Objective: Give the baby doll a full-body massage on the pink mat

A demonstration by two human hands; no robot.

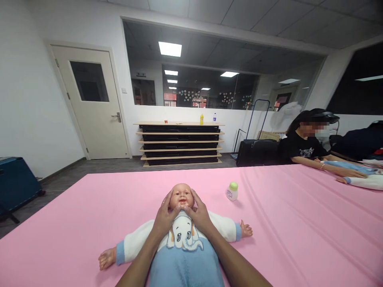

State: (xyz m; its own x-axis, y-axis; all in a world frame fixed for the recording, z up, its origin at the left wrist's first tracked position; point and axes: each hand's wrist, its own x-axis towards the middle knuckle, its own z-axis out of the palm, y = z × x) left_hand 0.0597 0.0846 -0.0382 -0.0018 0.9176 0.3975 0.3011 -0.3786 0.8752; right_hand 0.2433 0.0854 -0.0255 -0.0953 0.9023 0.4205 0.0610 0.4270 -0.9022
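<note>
A baby doll (pixel 185 263) lies on its back on the pink-covered table (pixel 72 223), arms spread wide. It wears a white and blue outfit with an elephant on the chest. My left hand (pixel 164 216) cups one side of the doll's head (pixel 181 193), fingers along the cheek and thumb by the chin. On the opposite side, my right hand (pixel 200 213) cups the head the same way, so the two thumbs nearly meet under the mouth. Beyond my right hand stands a small white bottle with a green cap (pixel 232 191).
At the right, a person in a black top (pixel 305 145) has a hand near another doll (pixel 365 181) on the same table. Behind the table are stacked boards (pixel 179 140) with bottles on top, and a closed door (pixel 89 103). A dark blue case (pixel 19 183) stands at left.
</note>
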